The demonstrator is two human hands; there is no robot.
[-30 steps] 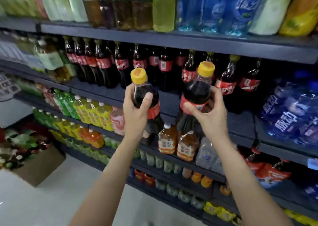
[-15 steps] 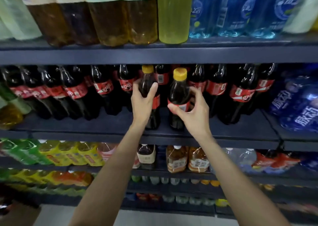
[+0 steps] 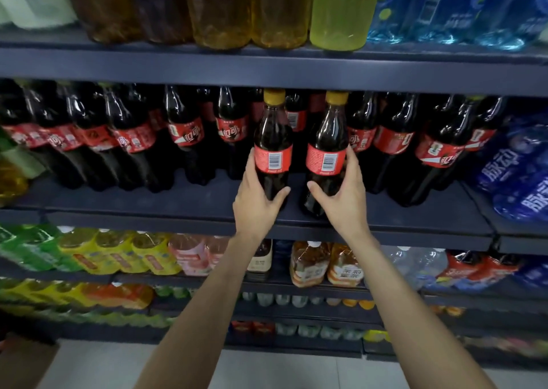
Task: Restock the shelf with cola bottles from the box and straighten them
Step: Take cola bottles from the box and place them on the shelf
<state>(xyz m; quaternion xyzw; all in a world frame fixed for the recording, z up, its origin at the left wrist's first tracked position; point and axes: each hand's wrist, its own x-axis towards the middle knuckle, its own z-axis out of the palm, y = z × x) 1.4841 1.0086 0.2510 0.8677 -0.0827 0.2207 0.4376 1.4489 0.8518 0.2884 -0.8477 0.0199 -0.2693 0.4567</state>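
On the middle shelf (image 3: 207, 202), near its front edge, two yellow-capped cola bottles stand side by side, upright, barcode sides of their red labels facing the camera.

Left hand (image 3: 255, 202): fingers wrapped round the lower body of the left cola bottle (image 3: 272, 148), thumb across the front below the label. Bottle base hidden behind the hand; cannot tell whether it sits on the shelf or is just above it.

Right hand (image 3: 344, 202): fingers closed round the right cola bottle (image 3: 326, 151), thumb pointing left across the lower front, other fingers up the bottle's right side at label height. Base appears to touch the shelf board.

A narrow gap separates the two bottles. Behind and to both sides, a row of cola bottles (image 3: 133, 139) fills the far part of the shelf, labels turned various ways.

Upper shelf: amber tea bottles (image 3: 219, 12), one yellow-green bottle (image 3: 341, 12), blue water bottles (image 3: 444, 6). Far right of middle level: dark blue bottles (image 3: 522, 169). Lower shelf: green and yellow drinks (image 3: 89, 252), blurred. Both forearms bare.
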